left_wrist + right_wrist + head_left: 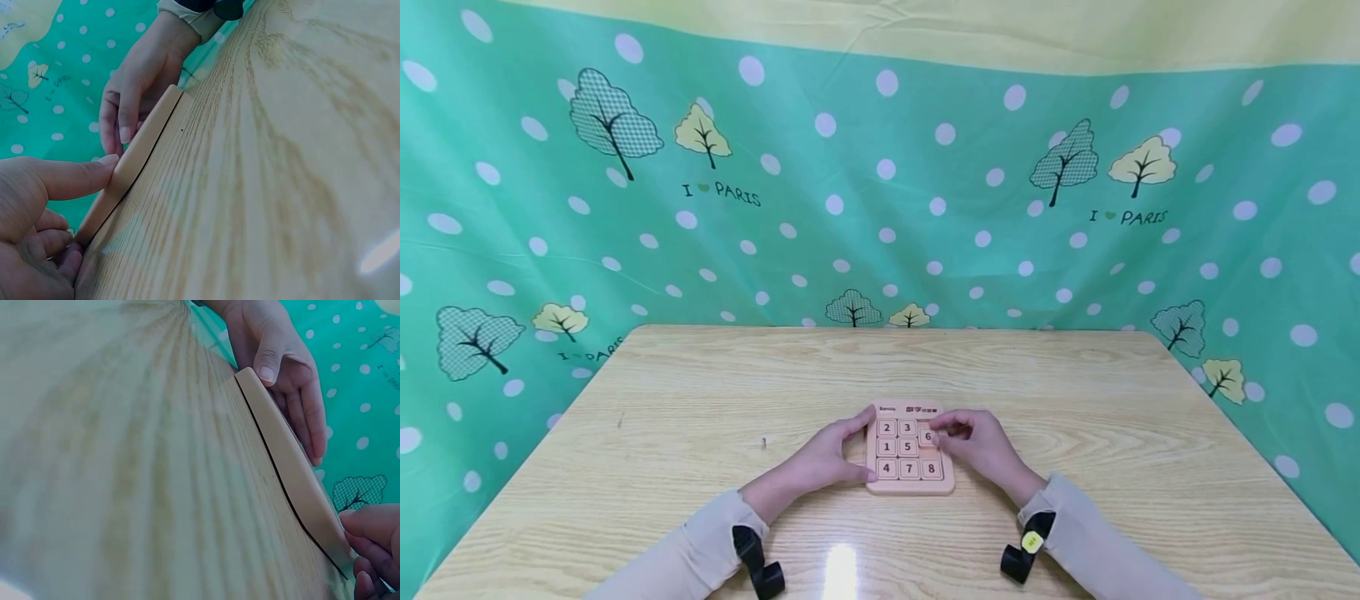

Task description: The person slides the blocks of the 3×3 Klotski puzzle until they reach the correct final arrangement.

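Observation:
A pale pink sliding number puzzle (910,488) lies flat on the wooden table, with square numbered tiles in its frame. My left hand (827,454) holds its left side, thumb near the lower corner and fingers near the upper one. In the left wrist view, the left thumb (75,178) rests against the puzzle's side edge (134,153). The 6 tile (927,437) sits in the right column, between the top and middle rows. At that tile, my right hand (988,450) pinches with thumb and index finger, partly covering it.
Around the puzzle spreads the light wooden table (700,383). Behind its far edge hangs a green dotted curtain (880,225) printed with trees. Black straps with small cameras circle both wrists, and a light reflection shows near the front edge.

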`<state>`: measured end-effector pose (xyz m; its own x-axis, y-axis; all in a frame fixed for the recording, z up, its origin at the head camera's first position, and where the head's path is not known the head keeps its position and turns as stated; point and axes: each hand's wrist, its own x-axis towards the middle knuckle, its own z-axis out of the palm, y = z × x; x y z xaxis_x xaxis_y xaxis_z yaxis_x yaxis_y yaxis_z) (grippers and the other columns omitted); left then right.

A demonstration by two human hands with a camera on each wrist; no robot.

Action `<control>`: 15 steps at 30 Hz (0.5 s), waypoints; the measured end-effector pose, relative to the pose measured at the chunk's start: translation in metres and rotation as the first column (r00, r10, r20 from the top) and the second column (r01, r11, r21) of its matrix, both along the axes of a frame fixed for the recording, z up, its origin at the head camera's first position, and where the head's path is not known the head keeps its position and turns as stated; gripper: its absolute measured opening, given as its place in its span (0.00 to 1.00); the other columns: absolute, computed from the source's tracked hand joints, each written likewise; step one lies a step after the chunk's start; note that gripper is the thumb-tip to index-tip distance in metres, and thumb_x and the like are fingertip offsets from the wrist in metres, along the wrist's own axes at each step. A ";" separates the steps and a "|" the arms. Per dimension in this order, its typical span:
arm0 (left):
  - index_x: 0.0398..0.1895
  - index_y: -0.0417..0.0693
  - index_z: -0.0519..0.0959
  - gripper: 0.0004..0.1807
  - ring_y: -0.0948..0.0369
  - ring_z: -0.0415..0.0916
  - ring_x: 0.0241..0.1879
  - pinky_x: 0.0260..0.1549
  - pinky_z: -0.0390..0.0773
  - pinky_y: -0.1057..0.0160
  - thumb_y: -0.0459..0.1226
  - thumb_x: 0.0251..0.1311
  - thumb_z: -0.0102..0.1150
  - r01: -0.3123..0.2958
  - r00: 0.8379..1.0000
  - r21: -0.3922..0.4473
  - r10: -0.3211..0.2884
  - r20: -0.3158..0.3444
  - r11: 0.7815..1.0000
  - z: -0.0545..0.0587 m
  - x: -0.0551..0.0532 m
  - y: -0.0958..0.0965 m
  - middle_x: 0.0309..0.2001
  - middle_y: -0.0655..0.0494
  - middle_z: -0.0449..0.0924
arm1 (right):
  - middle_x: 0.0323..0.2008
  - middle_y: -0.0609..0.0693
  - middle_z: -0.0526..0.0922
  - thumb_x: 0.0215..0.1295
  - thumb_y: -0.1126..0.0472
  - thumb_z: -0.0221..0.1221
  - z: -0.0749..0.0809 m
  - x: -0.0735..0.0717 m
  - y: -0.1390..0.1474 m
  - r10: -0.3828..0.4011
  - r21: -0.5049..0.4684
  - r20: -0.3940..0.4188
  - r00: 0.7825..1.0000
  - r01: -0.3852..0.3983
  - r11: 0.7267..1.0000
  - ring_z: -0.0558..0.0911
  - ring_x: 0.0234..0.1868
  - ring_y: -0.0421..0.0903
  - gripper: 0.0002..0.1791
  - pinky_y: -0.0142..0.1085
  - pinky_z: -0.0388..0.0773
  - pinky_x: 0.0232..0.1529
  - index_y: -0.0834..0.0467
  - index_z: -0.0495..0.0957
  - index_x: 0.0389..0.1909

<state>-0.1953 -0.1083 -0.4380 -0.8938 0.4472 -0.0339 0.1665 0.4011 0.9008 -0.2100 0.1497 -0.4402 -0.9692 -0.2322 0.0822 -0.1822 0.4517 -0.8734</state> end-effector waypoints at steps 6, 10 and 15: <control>0.71 0.39 0.54 0.52 0.51 0.45 0.72 0.70 0.44 0.51 0.34 0.42 0.73 0.006 1.000 0.003 -0.006 -0.001 1.000 0.000 0.000 0.000 0.73 0.49 0.50 | 0.33 0.48 0.82 0.51 0.65 0.67 0.000 0.006 0.001 -0.012 -0.004 0.037 0.999 0.012 1.000 0.75 0.30 0.43 0.10 0.29 0.74 0.31 0.57 0.84 0.37; 0.71 0.39 0.54 0.52 0.51 0.45 0.72 0.70 0.44 0.51 0.34 0.42 0.73 0.005 1.000 -0.003 -0.005 -0.003 1.000 -0.001 0.000 0.000 0.73 0.49 0.50 | 0.32 0.48 0.82 0.52 0.65 0.67 0.000 0.009 0.001 -0.012 -0.006 0.062 0.998 0.012 1.000 0.75 0.30 0.44 0.09 0.30 0.74 0.30 0.57 0.84 0.36; 0.71 0.39 0.54 0.52 0.51 0.45 0.72 0.70 0.44 0.51 0.34 0.42 0.73 0.000 1.000 -0.008 0.000 -0.003 1.000 0.000 0.000 -0.001 0.73 0.49 0.50 | 0.30 0.47 0.81 0.52 0.64 0.67 0.000 0.011 0.000 -0.021 -0.003 0.071 0.997 0.021 1.000 0.75 0.30 0.44 0.08 0.30 0.73 0.30 0.56 0.84 0.35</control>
<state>-0.1954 -0.1089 -0.4381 -0.8938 0.4471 -0.0346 0.1697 0.4086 0.8968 -0.1987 0.1498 -0.4406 -0.9773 -0.2112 0.0139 -0.1101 0.4513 -0.8855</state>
